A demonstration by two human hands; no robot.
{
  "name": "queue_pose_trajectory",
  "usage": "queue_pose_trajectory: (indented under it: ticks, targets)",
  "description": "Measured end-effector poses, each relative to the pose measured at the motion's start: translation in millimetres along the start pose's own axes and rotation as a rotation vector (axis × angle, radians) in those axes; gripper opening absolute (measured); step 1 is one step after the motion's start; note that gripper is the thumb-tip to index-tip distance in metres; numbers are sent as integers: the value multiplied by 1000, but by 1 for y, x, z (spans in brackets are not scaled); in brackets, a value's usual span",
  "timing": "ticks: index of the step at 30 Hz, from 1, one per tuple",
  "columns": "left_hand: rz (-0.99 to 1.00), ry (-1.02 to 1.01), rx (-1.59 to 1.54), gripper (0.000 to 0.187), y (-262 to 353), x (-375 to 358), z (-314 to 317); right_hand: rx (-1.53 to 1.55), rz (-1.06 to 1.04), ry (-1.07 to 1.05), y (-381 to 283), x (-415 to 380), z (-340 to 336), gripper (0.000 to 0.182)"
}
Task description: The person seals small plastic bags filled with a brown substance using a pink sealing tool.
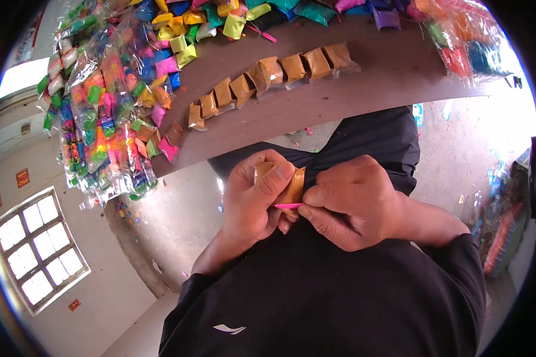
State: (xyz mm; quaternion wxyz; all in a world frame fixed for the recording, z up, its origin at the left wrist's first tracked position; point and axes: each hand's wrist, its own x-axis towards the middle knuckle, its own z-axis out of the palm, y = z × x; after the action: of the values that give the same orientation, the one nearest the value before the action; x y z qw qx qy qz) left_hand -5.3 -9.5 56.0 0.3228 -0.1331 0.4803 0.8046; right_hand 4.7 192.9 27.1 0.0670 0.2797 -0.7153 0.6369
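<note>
In front of my body, my left hand point(253, 193) is closed on small brown clay packets point(293, 189) in clear film. At least two seem to be bunched between its thumb and fingers. My right hand point(354, 202) is closed beside them, thumb and forefinger pinching a thin bright pink plastic stick point(287, 206). That stick lies across the lower part of the packets, its right end hidden by my fingertips. On the table beyond, a curved row of similar brown packets point(271, 70) stretches from left to right.
The brown table point(387, 77) carries a heap of bright clay packets point(187, 55) and clear bags of them point(95, 107) on the left. More bagged packets point(458, 44) sit at the far right. Another pink stick point(269, 37) lies near the heap. A windowed wall stands at left.
</note>
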Motion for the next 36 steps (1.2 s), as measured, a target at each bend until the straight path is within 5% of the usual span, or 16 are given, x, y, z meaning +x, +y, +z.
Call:
queue_pose_trajectory:
  ticks: [15, 17, 23, 27, 30, 32, 36]
  targets:
    - [-50, -39, 13, 24, 3, -2, 1, 79, -56, 33, 1, 1, 1, 8]
    - [-54, -94, -178, 25, -1, -1, 0, 33, 68, 74, -2, 3, -2, 9]
    - [22, 77, 46, 25, -4, -8, 8, 76, 41, 61, -3, 1, 0, 7]
    - [-37, -50, -90, 26, -1, -4, 5, 138, 0, 39, -6, -3, 6, 10]
    - [57, 34, 108, 28, -3, -6, 7, 84, 49, 6, -6, 3, -3, 9]
    - [-82, -47, -187, 28, -1, -1, 2, 49, 74, -1, -6, 2, 1, 8]
    - [23, 0, -133, 27, -7, 3, 3, 178, 22, 14, -5, -3, 6, 7]
